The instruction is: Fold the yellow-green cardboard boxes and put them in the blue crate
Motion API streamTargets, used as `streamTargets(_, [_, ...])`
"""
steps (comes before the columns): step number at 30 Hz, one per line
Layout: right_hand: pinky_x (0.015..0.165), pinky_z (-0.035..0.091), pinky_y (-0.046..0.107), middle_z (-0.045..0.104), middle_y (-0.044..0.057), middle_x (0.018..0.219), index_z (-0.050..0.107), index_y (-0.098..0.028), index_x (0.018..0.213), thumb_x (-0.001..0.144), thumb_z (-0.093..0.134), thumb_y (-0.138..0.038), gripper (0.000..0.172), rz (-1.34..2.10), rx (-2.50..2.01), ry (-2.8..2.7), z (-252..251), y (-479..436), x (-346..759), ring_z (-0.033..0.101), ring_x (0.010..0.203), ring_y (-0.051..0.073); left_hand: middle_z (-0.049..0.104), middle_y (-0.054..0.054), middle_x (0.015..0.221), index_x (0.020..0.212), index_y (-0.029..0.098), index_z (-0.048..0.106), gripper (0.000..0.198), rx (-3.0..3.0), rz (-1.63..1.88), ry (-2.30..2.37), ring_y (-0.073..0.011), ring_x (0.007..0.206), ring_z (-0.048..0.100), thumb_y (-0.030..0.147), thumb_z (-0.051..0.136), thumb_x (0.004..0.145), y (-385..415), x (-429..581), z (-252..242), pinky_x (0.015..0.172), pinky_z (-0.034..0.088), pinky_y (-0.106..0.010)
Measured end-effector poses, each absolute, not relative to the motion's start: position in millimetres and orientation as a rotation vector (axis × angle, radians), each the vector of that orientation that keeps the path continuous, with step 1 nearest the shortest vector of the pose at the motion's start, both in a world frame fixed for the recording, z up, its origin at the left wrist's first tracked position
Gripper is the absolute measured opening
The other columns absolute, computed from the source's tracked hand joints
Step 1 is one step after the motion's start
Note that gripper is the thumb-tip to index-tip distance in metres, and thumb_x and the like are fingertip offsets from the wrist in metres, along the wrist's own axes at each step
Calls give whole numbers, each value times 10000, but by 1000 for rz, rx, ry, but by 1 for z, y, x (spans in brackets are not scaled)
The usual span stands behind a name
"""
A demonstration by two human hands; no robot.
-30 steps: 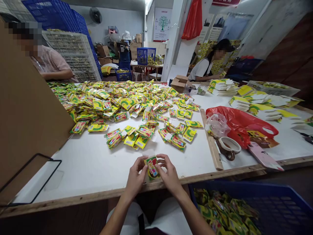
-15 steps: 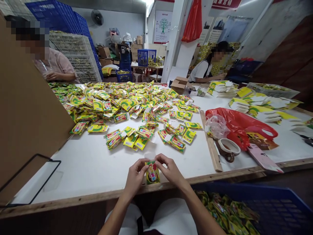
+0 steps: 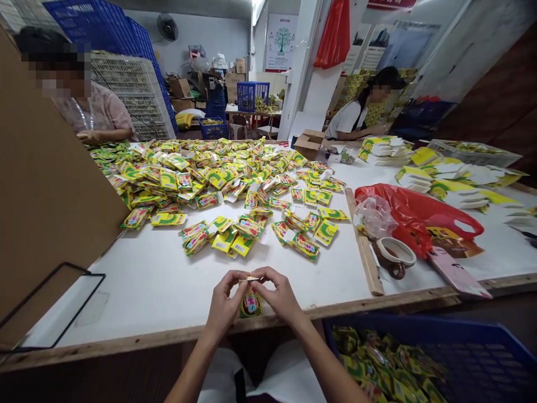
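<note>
Both my hands pinch one small yellow-and-green carton over the near edge of the white table. My left hand grips its left side and my right hand its right side, fingertips meeting on the white top flap. The carton stands upright with its printed face toward me. Just beyond my hands lie loose flattened cartons, and further back a big heap of cartons covers the table's middle.
A blue crate with cartons stands at my lower right. A wooden strip, tape roll and red plastic bag lie right. Brown cardboard leans at left. Two other people sit at the far side.
The carton has dropped slightly toward the table edge and turned more upright. My fingertips have come together over its top flap.
</note>
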State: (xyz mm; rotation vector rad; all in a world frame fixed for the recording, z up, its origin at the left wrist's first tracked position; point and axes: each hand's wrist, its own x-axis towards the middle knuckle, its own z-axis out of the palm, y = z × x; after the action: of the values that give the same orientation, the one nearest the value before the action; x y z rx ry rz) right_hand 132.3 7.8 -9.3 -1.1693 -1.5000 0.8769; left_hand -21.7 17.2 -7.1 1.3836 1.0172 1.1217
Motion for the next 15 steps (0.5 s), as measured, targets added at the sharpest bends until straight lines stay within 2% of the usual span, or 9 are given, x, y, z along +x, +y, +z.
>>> streamTargets(3, [736,496,293,685,51,845,681,-181,837,847,567,-279,151,855,-1193,-1476,-8,7,130,624,791,175,659,-71,896,820,165,595,170,1407,1107,1068,-196,890,614,333,567,816,16,-22,-7,820,485,-304])
streamTargets(10, [660,487,268,662,20,747,644,-187,820,852,542,-294,151,832,-1272,-1477,-2,15,126,596,676,151,674,-53,842,873,162,630,222,1349,1147,1152,-177,779,618,363,594,785,23,-17,-10,711,498,-267])
streamTargets(15, [657,480,256,650,10,733,626,-185,791,862,528,-285,157,861,-1279,-1463,-4,12,126,601,680,148,685,-52,851,858,165,653,214,1354,1147,1154,-184,805,628,358,580,800,23,-18,-13,739,501,-280])
